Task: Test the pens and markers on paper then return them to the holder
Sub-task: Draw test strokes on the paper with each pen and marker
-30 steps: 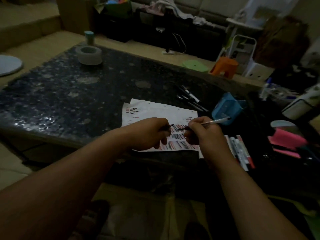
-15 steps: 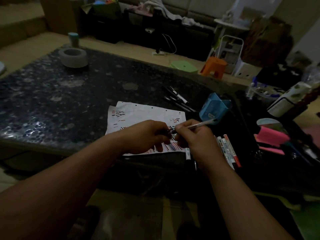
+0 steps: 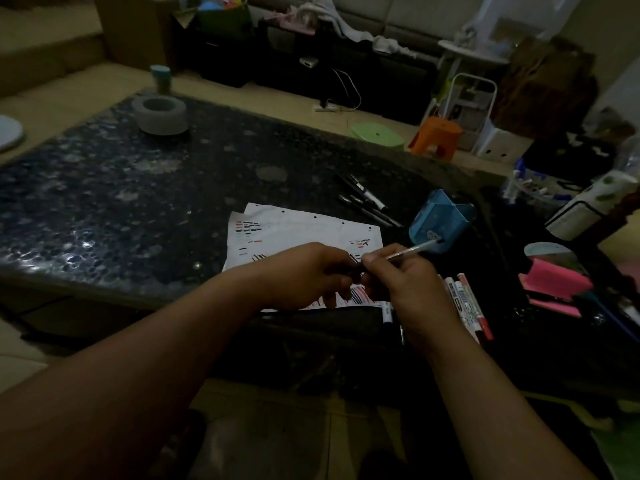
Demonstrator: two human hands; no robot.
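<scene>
My right hand [image 3: 405, 285] grips a clear-barrelled pen [image 3: 414, 251] whose back end points right, toward the blue holder [image 3: 438, 221]. My left hand [image 3: 308, 275] pinches the dark cap at the pen's tip end, and the two hands meet above the paper. The white paper [image 3: 304, 233] lies on the dark table, marked with red, black and blue test strokes. Several black pens [image 3: 367, 202] lie beyond the paper. White markers with red and blue ends [image 3: 467, 306] lie to the right of my right hand. The blue holder leans tilted.
A roll of grey tape [image 3: 161, 114] sits at the far left of the speckled dark table [image 3: 121, 188]. Pink sticky notes [image 3: 554, 282] and clutter crowd the right side. An orange stool [image 3: 438, 136] and a green lid [image 3: 377, 135] lie on the floor beyond.
My hands have come together: the cap in my left hand, apart from the pen tip a second ago, now meets it. The pen's barrel stays pointing at the holder.
</scene>
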